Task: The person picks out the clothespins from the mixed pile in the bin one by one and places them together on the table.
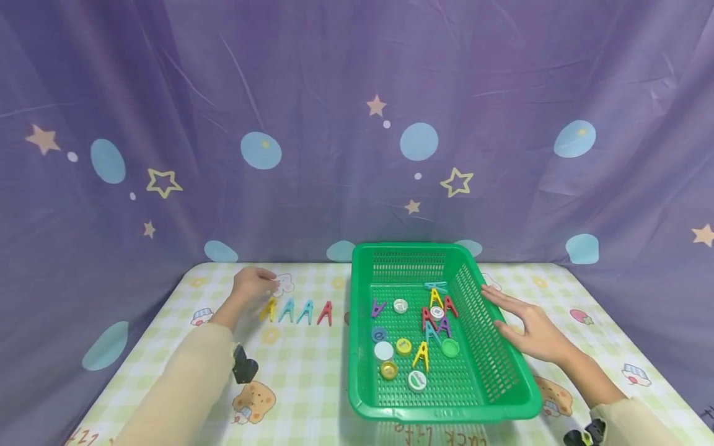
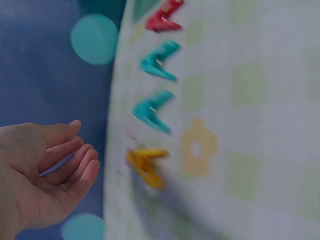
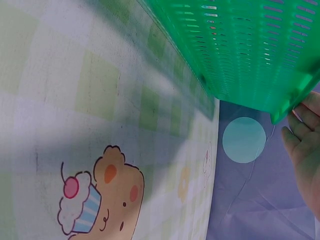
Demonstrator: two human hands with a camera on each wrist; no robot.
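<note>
A row of clothespins lies on the table, left of a green basket [image 1: 446, 413]. It runs from a yellow clothespin [image 1: 270, 309] through a light blue clothespin [image 1: 287, 310] and a second blue clothespin [image 1: 305, 312] to a red clothespin [image 1: 326, 313]. My left hand [image 1: 252, 285] is just beyond the yellow one; the left wrist view shows its fingers loosely bent, holding nothing, apart from that yellow clothespin [image 2: 147, 169]. My right hand [image 1: 530, 328] rests its extended fingers on the basket's right rim. In the right wrist view, the basket wall [image 3: 230, 60] partly hides the fingertips.
Inside the basket lie several more clothespins, among them a yellow clothespin [image 1: 421, 357], and several bottle caps, such as a white cap [image 1: 383, 351] and a green cap [image 1: 450, 348]. A checked cloth [image 1: 304, 384] covers the table. Behind it hangs a purple curtain [image 1: 323, 124].
</note>
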